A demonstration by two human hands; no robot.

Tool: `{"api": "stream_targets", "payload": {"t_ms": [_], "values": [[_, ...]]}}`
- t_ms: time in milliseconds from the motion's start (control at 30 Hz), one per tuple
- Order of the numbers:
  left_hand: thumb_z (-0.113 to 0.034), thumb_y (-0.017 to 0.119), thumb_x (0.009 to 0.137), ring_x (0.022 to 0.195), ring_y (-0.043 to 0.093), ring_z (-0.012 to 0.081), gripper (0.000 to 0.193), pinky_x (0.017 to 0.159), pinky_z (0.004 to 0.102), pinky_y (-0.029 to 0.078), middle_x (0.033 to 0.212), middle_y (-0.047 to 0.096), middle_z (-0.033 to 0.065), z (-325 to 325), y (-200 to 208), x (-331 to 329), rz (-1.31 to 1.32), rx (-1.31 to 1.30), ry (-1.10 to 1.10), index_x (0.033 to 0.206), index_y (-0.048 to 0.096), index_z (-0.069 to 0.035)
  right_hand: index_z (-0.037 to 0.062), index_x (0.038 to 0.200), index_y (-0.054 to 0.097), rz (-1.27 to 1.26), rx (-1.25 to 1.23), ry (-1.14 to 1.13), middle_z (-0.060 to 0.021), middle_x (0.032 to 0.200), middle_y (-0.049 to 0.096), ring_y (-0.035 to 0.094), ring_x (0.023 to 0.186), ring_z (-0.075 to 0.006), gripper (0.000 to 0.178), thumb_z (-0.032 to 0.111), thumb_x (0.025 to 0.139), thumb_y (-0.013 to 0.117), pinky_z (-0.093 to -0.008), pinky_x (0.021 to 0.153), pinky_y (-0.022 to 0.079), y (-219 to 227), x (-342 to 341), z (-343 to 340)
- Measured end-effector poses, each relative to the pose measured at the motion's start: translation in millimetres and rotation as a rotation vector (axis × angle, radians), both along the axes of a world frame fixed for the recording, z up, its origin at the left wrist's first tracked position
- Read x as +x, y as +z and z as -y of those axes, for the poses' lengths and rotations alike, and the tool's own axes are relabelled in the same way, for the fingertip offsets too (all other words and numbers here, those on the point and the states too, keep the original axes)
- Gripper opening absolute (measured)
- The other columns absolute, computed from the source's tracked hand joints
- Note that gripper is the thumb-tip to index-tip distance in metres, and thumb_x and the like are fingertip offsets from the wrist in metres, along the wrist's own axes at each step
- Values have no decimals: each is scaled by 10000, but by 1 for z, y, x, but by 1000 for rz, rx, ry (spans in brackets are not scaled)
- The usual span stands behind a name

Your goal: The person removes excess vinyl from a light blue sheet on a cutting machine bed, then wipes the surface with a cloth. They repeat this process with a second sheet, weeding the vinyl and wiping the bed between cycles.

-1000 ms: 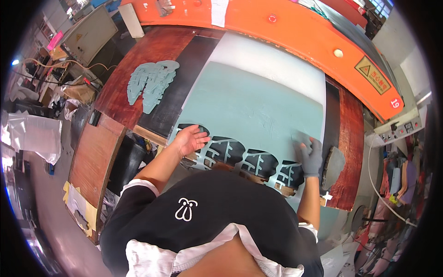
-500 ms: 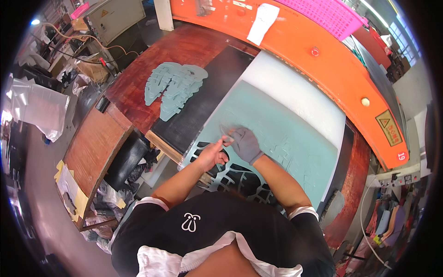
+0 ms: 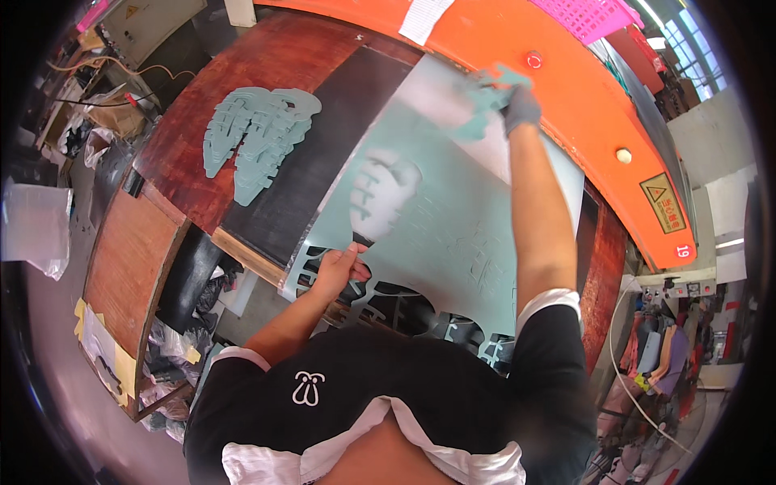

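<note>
A grey-green sheet lies on a white board, its near edge a lattice of cut openings. My bare left hand pinches the sheet's near-left edge, just below a shoe-upper-shaped gap through which white shows. Far off to the right, my grey-gloved right hand is shut on a cut-out piece of the same material, lifted and blurred by motion. More cut outlines show in the sheet right of the gap. Similar cut pieces lie stacked at the far left.
An orange machine beam with a red button crosses the far side. On top of it sits a pink basket. The reddish tabletop and a black strip lie left of the sheet; a wooden board stands nearer.
My right hand has swung from beside the left hand to the far right, carrying the cut-out piece and leaving a gap in the sheet. My left hand stays near the sheet's edge.
</note>
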State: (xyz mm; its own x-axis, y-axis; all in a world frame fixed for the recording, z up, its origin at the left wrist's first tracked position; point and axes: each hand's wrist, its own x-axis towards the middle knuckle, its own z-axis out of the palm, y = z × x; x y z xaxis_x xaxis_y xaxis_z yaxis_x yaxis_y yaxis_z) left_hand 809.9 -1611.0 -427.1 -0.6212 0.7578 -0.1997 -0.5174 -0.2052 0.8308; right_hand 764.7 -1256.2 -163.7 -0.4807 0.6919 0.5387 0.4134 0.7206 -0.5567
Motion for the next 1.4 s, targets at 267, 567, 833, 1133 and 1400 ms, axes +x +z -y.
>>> {"api": "stream_targets", "payload": {"t_ms": [267, 567, 833, 1133, 1400], "values": [[-378, 408, 965, 877, 606, 208, 402, 782, 342, 481, 975, 633, 105, 10, 28, 5, 297, 98, -172, 1136, 512, -29, 19, 967, 586, -29, 341, 297, -162, 840, 607, 565, 779, -271, 410, 394, 936, 423, -345, 714, 430, 8, 115, 44], [-427, 441, 912, 1152, 499, 302, 540, 930, 514, 395, 1295, 498, 110, -17, 48, 13, 432, 213, -644, 1325, 397, -81, 47, 1041, 590, 116, 107, 627, -150, 1003, 605, 580, 951, -332, 200, 159, 881, 550, -355, 800, 484, -169, 225, 157], [-373, 428, 913, 1260, 403, 331, 536, 988, 508, 373, 1360, 419, 197, -34, 50, 25, 504, 474, -715, 1333, 390, -41, -7, 1150, 547, 112, 193, 825, -149, 1042, 590, 548, 998, -351, 325, 177, 882, 524, -390, 856, 450, -145, 236, 173], [-383, 298, 988, 1062, 575, 262, 458, 900, 395, 473, 1183, 588, 150, -21, 68, 29, 221, -32, -485, 1293, 409, -59, -14, 756, 570, -258, -449, 146, -62, 645, 556, 520, 602, -169, 336, 303, 861, 529, -330, 564, 425, -76, 166, 43], [-380, 328, 983, 1066, 575, 259, 452, 897, 382, 471, 1171, 592, 154, -22, 64, 30, 309, -25, -464, 1278, 426, -52, -23, 980, 585, -315, -224, -141, -150, 854, 625, 603, 721, -264, 357, 304, 864, 502, -391, 653, 485, 59, 142, -61]]}}
